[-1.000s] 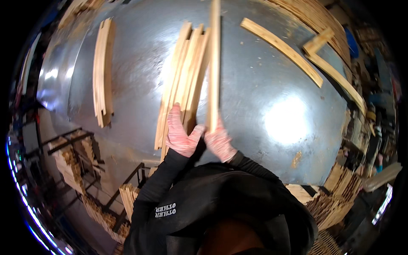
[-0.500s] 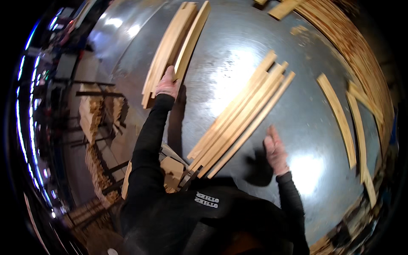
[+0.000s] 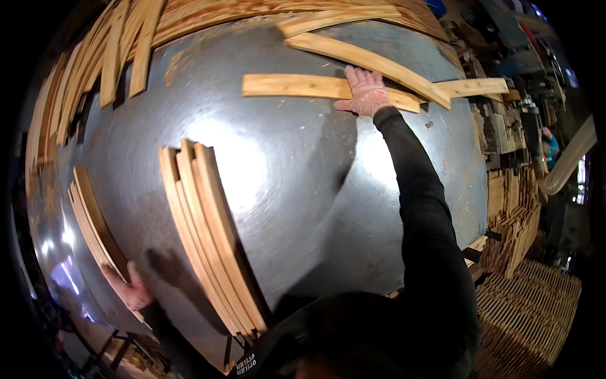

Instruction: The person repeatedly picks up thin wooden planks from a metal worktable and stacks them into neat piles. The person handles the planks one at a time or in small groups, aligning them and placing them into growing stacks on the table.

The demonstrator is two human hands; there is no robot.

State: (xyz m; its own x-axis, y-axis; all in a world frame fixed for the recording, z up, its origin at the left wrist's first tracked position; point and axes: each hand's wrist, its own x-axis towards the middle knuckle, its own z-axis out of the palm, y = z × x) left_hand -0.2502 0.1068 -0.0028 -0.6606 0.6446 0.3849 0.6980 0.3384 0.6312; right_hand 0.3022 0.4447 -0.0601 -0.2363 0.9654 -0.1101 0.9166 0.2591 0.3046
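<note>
My left hand [image 3: 129, 289] grips the near end of a small bundle of pale wooden strips [image 3: 95, 228], its thumb on the inner side and its fingers over the strips. At the far right of the table, my right hand [image 3: 364, 93] lies with spread fingers on a single wooden strip [image 3: 284, 86]. Just beyond those fingertips, a second strip [image 3: 372, 61] crosses at a slant. Between my arms, a group of several strips [image 3: 205, 234] lies side by side, touched by neither hand.
Beneath it all is a shiny metal table [image 3: 297, 189]. Many loose strips [image 3: 107, 57] lie at the far left, by a long wood stack [image 3: 208, 20] along the far edge. Stacked wood [image 3: 527, 316] stands off the right side. A person [image 3: 550, 148] is partly visible at far right.
The view has swung to the right. My right hand has moved from beside the middle group out to the far strips and come down on one. My left hand stays at its bundle.
</note>
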